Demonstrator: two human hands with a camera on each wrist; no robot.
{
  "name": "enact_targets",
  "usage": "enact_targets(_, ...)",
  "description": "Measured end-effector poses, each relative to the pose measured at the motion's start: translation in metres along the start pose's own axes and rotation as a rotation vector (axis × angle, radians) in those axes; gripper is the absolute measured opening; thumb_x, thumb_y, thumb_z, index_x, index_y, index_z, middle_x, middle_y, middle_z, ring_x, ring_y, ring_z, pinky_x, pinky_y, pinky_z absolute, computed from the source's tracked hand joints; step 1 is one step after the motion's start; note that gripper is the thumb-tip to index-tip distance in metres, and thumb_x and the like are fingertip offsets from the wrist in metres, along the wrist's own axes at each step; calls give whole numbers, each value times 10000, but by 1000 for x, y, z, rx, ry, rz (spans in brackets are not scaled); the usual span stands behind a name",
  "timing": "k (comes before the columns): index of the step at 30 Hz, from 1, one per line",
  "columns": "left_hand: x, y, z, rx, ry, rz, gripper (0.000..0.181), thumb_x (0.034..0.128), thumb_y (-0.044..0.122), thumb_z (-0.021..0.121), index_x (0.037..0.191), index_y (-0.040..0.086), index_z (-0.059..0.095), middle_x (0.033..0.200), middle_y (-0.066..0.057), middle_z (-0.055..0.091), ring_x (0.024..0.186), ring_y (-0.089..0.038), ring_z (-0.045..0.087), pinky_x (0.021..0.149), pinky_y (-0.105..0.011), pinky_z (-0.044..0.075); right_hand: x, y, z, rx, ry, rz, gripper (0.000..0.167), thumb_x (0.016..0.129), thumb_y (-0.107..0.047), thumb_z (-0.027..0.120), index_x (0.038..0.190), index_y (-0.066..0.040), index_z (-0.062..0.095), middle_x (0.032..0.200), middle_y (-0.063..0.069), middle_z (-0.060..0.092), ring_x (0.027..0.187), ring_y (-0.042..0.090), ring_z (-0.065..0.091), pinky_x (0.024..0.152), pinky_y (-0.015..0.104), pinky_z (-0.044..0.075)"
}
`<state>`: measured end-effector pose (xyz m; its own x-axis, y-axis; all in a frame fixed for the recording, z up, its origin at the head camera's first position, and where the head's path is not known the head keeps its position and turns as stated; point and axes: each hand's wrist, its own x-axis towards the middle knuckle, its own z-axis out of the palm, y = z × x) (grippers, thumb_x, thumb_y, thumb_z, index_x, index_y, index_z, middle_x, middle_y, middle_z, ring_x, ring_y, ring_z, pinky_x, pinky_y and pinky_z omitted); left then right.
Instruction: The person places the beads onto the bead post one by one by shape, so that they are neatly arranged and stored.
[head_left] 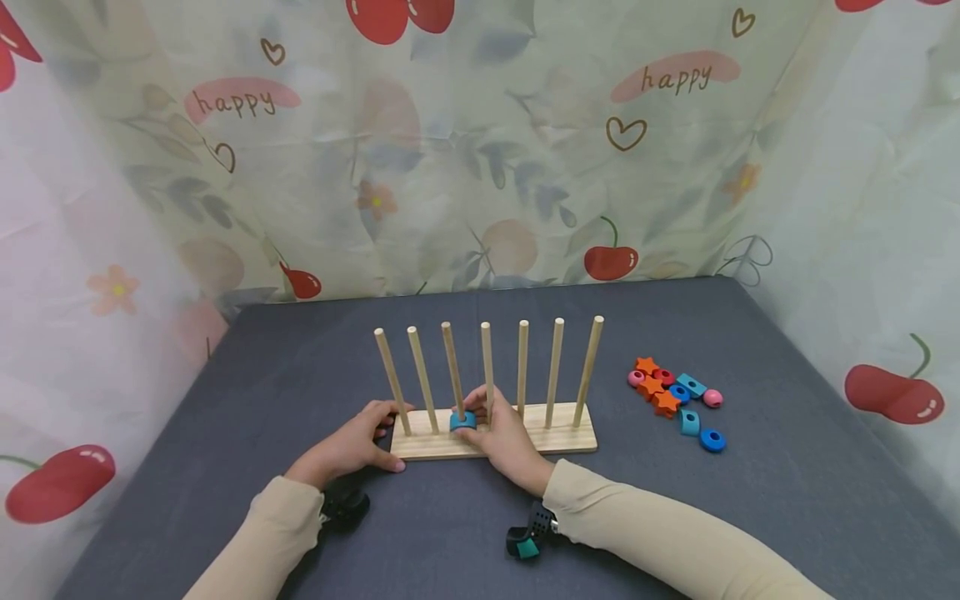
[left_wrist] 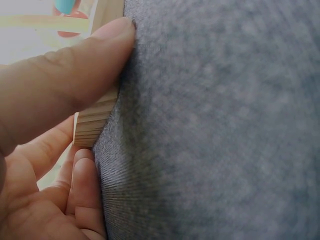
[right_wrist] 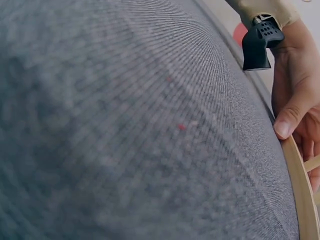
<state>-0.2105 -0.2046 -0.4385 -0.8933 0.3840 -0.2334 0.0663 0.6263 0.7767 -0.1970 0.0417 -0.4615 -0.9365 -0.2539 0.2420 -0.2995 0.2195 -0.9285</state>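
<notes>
Right hand (head_left: pixel 507 435), fingers partly hidden, pinches blue block (head_left: pixel 462 422) low on third round peg (head_left: pixel 452 362) from left. Left hand (head_left: pixel 358 443), fingers half-hidden, grips end of grained wooden board (head_left: pixel 442 451). Ribbed grey cloth (right_wrist: pixel 150 110), partly blurred.

Head view: soft, even light, mostly sharp; back curtain (head_left: pixel 450 167) a bit dimmer than R side curtain (head_left: pixel 847 250); faint shadow on gray bench (head_left: pixel 435 542) by L sleeve (head_left: pixel 258 533). L wrist view: top L corner blown out w/ glare, bench blurry, dark shadow along wooden peg board (left_wrist: pixel 95 122). R wrist view: bench out of focus, esp. darker L side; weave crisper toward upper R.
</notes>
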Motion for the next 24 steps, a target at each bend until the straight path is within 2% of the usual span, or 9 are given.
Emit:
enact_targets(7,0,-1,0,-3,0,7,817,689,120,874,1396,96,465,1310,-177,396,1237,-343,392,1050,-556,327,-1,0,-1,-27,-15,9,375,822,49,715,1088,-52,469,1110,102,681,1076,240,609,935,332,482)
enact_targets(24,0,-3,-1,2,-10,40,807,697,127,870,1394,94,465,1308,-179,395,1227,-340,390,1045,-558,326,-2,-3,-1,-71,-11,18,425,798,57,734,1100,-57,458,1071,95,613,1024,238,615,913,344,497)
